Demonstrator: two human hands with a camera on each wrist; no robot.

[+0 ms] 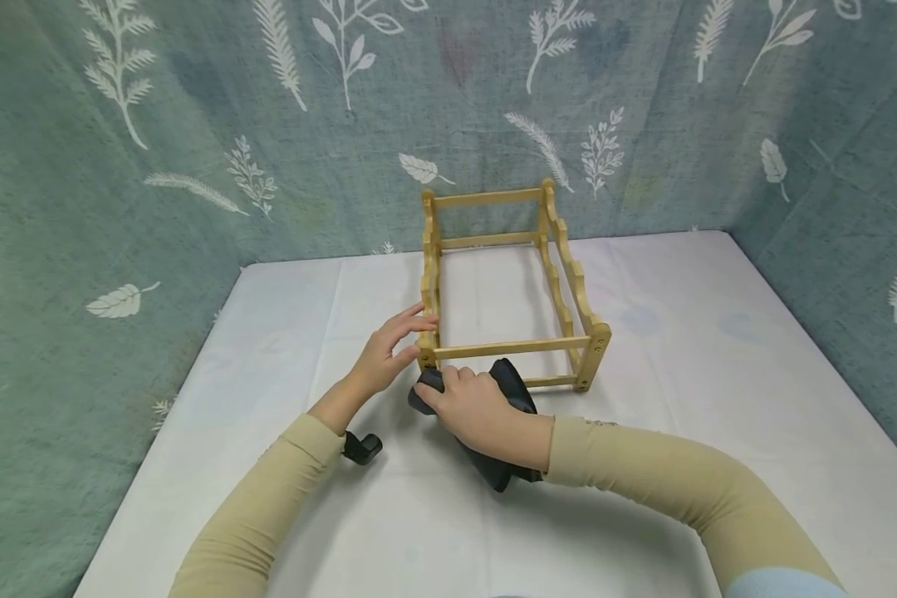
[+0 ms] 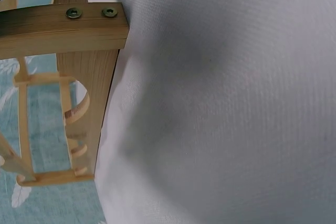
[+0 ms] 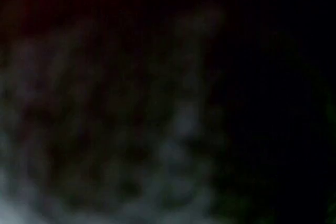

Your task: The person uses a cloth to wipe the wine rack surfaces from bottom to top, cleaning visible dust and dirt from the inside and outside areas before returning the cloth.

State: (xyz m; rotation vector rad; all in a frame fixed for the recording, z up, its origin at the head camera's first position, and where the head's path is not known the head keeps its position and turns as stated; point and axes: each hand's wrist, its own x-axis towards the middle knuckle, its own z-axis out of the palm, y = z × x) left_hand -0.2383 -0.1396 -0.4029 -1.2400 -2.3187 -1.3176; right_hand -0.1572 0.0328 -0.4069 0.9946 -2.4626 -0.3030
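A light wooden rack (image 1: 504,347) with scalloped side rails stands on the table. My left hand (image 1: 383,355) is at its near left corner, fingers extended and touching the side rail. Just in front of the rack, my right hand (image 1: 478,413) grips a black object (image 1: 514,386) with curled fingers; its kind is unclear because hand and forearm cover much of it. In the left wrist view the rack's wooden bar (image 2: 94,30) shows two screws, and no fingers appear. The right wrist view is almost black and blurred.
A white cloth covers the table (image 1: 688,349). Green fabric with white leaf prints (image 1: 463,91) hangs behind it and along both sides, close to the rack's far end. A small black camera mount (image 1: 362,448) sits at the left wrist.
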